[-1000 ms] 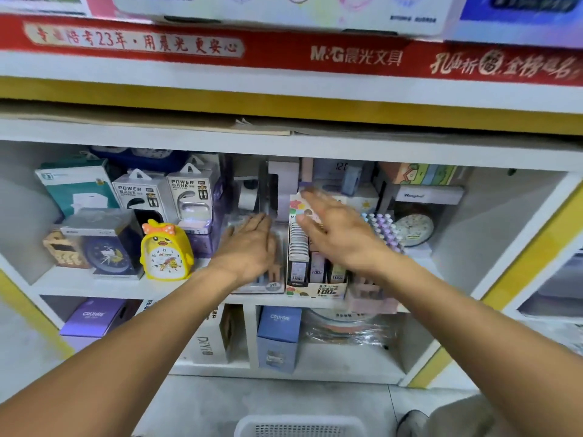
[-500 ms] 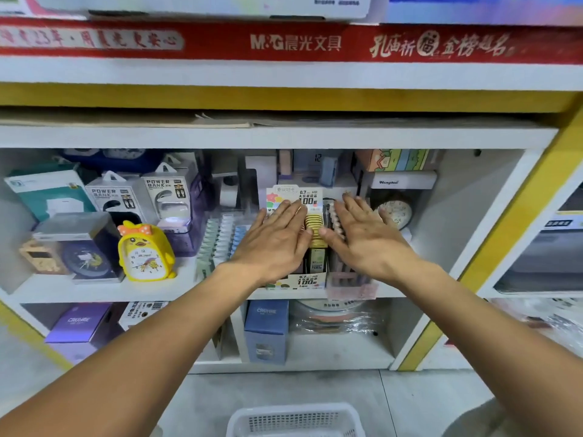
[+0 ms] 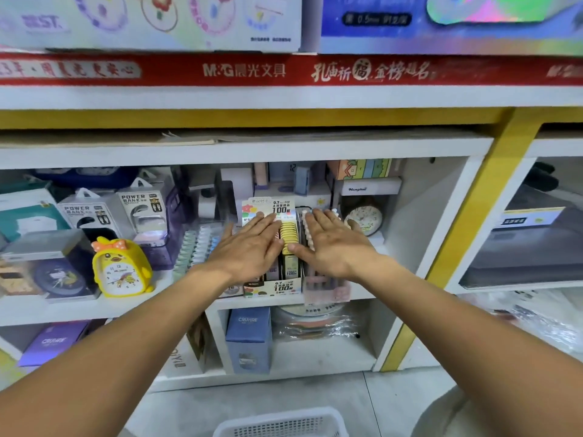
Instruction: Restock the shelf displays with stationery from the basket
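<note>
Your left hand (image 3: 252,247) and right hand (image 3: 331,244) lie flat, fingers straight, on the pencil-lead display box (image 3: 273,287) at the shelf's (image 3: 79,305) front edge, a yellow row of packs (image 3: 289,233) between them. The hands sit much as half a second ago. The white basket (image 3: 280,425) sits on the floor below.

Two hands, the left hand (image 3: 249,247) and the right hand (image 3: 334,244); two power bank boxes (image 3: 116,212); one yellow duck alarm clock (image 3: 121,269); one round white clock (image 3: 362,217); one white basket (image 3: 280,424); one pencil-lead display box (image 3: 274,287)
</note>
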A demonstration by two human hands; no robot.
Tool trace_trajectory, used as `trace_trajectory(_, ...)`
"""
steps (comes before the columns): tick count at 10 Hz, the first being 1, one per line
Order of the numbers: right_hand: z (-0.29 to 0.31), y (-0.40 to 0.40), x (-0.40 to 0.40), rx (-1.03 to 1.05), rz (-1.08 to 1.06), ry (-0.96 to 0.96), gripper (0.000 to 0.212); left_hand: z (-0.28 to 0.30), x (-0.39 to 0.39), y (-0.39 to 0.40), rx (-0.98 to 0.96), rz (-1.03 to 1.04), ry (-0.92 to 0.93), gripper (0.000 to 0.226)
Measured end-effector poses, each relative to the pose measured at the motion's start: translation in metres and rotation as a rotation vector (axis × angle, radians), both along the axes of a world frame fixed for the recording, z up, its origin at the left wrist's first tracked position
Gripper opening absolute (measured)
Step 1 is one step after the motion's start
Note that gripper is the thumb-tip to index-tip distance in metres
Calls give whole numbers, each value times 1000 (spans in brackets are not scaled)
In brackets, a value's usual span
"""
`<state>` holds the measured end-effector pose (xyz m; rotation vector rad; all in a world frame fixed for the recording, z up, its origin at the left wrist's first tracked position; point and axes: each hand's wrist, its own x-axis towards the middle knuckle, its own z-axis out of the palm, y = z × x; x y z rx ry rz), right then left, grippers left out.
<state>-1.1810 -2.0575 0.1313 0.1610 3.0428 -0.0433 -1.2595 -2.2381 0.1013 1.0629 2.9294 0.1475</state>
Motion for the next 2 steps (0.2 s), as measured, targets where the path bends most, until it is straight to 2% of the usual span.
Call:
trace_trajectory(1, 36, 0, 29, -88, 31, 157, 84, 56, 19, 13, 22, 8, 24, 61)
trace_trajectory(2, 72, 3, 95, -337, 149, 622, 50, 95, 67, -7, 197, -209, 258, 47)
